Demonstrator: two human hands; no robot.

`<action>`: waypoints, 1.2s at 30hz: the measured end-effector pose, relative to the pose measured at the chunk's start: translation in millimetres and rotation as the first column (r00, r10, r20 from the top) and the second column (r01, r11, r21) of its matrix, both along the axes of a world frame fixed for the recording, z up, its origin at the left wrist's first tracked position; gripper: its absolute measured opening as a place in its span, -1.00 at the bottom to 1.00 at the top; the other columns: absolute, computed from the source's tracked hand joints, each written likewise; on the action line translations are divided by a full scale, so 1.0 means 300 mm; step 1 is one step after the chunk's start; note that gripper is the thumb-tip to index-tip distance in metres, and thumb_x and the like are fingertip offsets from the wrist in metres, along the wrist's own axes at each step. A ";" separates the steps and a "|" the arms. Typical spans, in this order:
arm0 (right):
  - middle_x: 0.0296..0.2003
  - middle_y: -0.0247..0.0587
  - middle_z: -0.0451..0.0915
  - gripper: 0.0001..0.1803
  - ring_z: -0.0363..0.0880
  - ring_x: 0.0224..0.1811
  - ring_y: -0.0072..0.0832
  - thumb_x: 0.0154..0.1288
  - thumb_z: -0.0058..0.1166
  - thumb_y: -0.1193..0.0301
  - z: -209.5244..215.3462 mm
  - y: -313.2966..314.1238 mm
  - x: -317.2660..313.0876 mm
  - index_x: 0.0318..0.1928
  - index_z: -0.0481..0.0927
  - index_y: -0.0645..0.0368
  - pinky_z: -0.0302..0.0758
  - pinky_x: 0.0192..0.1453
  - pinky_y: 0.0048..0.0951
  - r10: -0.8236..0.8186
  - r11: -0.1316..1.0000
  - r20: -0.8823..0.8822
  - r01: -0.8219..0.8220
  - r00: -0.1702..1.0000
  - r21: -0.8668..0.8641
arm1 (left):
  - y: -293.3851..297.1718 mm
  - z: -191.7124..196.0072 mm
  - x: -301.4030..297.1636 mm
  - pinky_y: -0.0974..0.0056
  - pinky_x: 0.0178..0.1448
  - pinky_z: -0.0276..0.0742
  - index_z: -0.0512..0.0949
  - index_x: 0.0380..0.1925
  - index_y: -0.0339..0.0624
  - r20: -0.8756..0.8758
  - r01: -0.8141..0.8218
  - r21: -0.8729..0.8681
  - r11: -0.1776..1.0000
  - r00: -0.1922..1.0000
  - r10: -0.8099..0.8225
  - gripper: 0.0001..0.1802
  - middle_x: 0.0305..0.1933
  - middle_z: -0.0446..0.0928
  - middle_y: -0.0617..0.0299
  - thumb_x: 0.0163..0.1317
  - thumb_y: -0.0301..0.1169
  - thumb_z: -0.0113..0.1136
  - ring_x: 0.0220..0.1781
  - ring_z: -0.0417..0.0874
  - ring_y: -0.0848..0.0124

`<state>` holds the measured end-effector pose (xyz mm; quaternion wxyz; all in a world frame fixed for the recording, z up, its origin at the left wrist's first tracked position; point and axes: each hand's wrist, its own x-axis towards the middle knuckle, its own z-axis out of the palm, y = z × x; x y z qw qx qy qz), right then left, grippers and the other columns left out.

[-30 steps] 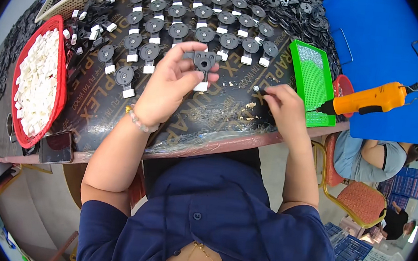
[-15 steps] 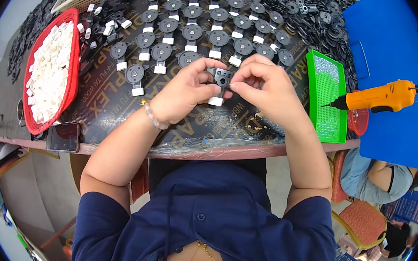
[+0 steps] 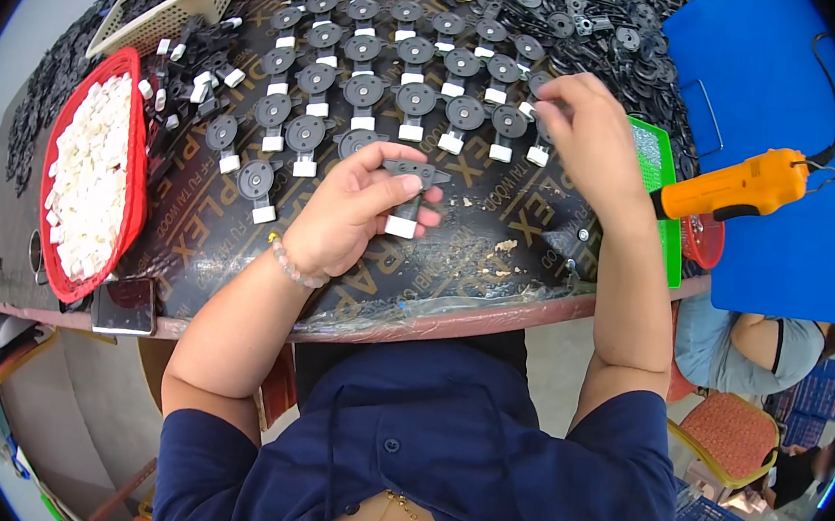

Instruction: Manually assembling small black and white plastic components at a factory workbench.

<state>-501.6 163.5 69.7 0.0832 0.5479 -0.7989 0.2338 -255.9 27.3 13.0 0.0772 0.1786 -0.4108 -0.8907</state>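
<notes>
My left hand (image 3: pixel 353 199) grips a black plastic part (image 3: pixel 406 197) with a white block at its lower end; thumb and fingers press it from both sides. Along the top of that part several small holes show. My right hand (image 3: pixel 590 137) hovers over the right end of the rows, fingers curved and apart, with nothing visible between them. Nearest its fingertips is a black disc-shaped piece (image 3: pixel 540 83), partly covered by the hand. Several similar pieces, each a round disc with a white foot, such as this disc piece (image 3: pixel 416 98), lie in rows beyond my hands.
A red basket (image 3: pixel 137 173) of white blocks stands left, near a beige crate (image 3: pixel 181 2). Black parts (image 3: pixel 601 22) are heaped at the far right. A green tray (image 3: pixel 674 255), an orange power screwdriver (image 3: pixel 736 189) and a red bowl (image 3: pixel 709 243) are at right. A phone (image 3: pixel 125 305) lies at the front edge.
My right hand has left the part in my left hand and moved up and right, its fingers opening. The left hand still holds the part, now turned, slightly lower and farther left in view.
</notes>
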 end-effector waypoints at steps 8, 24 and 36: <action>-0.13 0.06 0.70 -0.77 0.65 0.00 0.04 0.25 0.24 0.40 -0.036 -0.037 -0.322 -0.10 0.67 0.20 0.57 0.09 -0.03 -0.400 0.842 -0.282 0.472 0.872 0.264 | -0.007 -0.011 0.000 0.20 -0.05 0.72 0.44 0.16 -0.23 -0.013 -0.030 -0.034 0.999 0.999 0.030 -0.66 0.00 0.65 -0.06 0.43 -0.48 0.16 -0.11 0.75 0.24; -0.36 0.06 0.73 -0.72 0.74 -0.22 -0.08 0.17 0.28 0.25 -0.136 -0.085 -0.590 -0.27 0.76 0.21 0.61 -0.05 -0.17 -0.445 0.844 -0.069 0.444 0.893 0.302 | -0.013 0.017 0.010 0.05 0.18 0.69 0.39 0.26 -0.26 -0.057 -0.063 0.065 0.996 0.996 0.067 -0.62 0.11 0.60 -0.14 0.49 -0.43 -0.02 0.06 0.73 0.12; -0.22 0.03 0.75 -0.73 0.73 -0.09 -0.05 0.15 0.29 0.24 -0.162 -0.021 -0.628 -0.23 0.77 0.13 0.63 0.07 -0.11 -0.389 0.885 0.021 0.368 0.921 0.287 | -0.008 0.016 0.004 0.09 0.20 0.70 0.31 0.33 -0.33 -0.078 -0.063 0.011 0.998 0.995 0.063 -0.57 0.18 0.55 -0.27 0.51 -0.47 -0.13 0.11 0.72 0.09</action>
